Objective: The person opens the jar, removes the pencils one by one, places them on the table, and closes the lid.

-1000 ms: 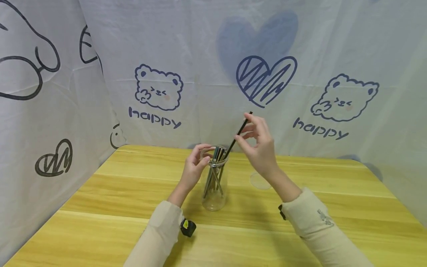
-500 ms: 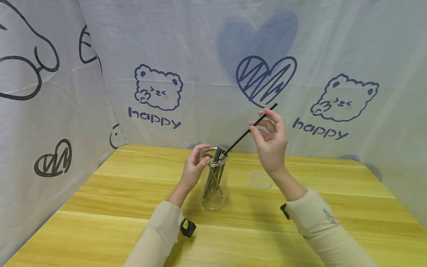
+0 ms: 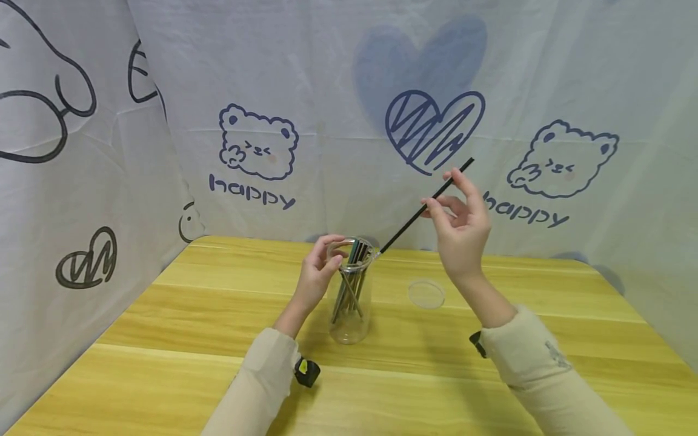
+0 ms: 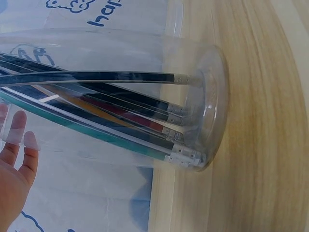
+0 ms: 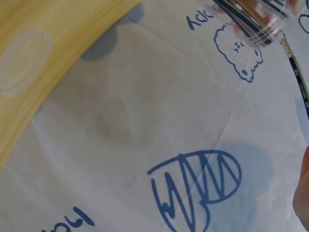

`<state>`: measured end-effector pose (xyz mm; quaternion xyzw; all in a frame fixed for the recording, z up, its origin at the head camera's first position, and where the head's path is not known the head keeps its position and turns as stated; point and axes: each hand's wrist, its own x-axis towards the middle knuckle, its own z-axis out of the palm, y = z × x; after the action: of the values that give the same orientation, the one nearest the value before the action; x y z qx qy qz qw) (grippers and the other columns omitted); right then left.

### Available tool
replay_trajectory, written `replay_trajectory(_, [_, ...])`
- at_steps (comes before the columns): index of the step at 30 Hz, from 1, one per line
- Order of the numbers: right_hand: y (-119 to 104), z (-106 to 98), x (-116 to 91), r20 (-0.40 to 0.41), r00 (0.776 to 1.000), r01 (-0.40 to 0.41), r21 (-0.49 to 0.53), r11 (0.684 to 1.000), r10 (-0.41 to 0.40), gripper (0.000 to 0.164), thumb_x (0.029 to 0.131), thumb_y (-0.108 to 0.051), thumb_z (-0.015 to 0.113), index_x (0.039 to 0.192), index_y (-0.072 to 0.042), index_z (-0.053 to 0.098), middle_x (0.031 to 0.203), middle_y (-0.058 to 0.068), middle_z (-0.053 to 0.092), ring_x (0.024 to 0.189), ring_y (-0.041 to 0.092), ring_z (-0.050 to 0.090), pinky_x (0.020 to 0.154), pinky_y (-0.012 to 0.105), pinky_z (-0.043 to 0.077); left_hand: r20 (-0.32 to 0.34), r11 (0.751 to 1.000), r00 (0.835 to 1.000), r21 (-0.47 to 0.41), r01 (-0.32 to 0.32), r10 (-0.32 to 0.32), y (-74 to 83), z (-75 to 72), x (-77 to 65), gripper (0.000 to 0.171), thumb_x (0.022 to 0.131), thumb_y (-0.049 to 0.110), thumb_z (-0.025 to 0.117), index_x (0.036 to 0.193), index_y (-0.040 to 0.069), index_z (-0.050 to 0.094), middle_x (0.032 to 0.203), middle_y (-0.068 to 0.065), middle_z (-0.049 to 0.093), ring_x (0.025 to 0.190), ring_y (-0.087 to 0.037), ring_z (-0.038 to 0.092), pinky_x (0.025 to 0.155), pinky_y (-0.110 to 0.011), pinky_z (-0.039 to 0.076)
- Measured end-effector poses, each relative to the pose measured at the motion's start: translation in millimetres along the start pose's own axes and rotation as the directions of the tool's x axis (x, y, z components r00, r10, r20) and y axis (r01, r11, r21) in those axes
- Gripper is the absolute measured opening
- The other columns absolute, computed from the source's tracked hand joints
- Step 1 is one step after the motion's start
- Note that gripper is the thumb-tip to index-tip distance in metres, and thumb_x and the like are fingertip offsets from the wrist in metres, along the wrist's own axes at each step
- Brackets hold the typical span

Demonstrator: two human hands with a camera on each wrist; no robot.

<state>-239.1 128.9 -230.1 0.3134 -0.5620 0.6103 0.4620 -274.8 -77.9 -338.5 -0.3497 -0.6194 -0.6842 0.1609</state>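
Note:
My left hand (image 3: pixel 313 278) grips a clear jar (image 3: pixel 348 332) near its rim, with the thumb and fingers around it. The jar stands upright on the table and holds several pencils (image 4: pixel 125 77), mostly dark, one green; their metal-banded ends point down. Between the thumb and fingers of my right hand (image 3: pixel 463 239) is a black pencil (image 3: pixel 406 227), tilted up to the right. Its lower end, with a metal band and eraser in the right wrist view, is right at the jar's right rim. Only a sliver of that hand shows in the right wrist view.
A clear round lid (image 3: pixel 426 294) lies flat to the right of the jar on the wood-grain table (image 3: pixel 180 363). White cloth (image 3: pixel 338 72) printed with bears and hearts hangs behind the table and along its left side.
My right hand has moved up and to the right, drawing the black pencil from among the others to the jar's rim. The left hand and the jar have stayed in place.

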Motion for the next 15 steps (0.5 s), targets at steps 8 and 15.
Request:
replay_trajectory(8, [8.9, -10.0, -18.2, 0.064, 0.992, -0.11, -0.042, 0.993, 0.112, 0.043, 0.079, 0.019, 0.051, 0.121, 0.012, 0.045, 0.108, 0.005, 0.053, 0.076, 0.013, 0.058, 0.06, 0.022, 0.051, 0.003, 1.0, 1.0, 0.0, -0.024, 0.024, -1.8, -0.3, -0.1, 0.05, 0.087, 0.029, 0.052, 0.116, -0.01, 0.04, 0.114, -0.036, 0.045, 0.095, -0.047, 0.047, 0.082, -0.054, 0.04])
replay_trajectory(15, [16.3, -13.6, -32.8, 0.12, 0.967, -0.221, -0.052, 0.974, 0.226, 0.042, 0.079, 0.019, 0.052, 0.12, 0.013, 0.045, 0.107, 0.004, 0.053, 0.074, 0.01, 0.058, 0.058, 0.022, 0.051, -0.009, 1.0, 1.0, 0.008, -0.012, 0.012, -0.9, -0.3, 0.4, 0.07, 0.083, 0.049, 0.054, 0.115, -0.012, 0.04, 0.115, -0.037, 0.045, 0.095, -0.045, 0.048, 0.08, -0.056, 0.039])
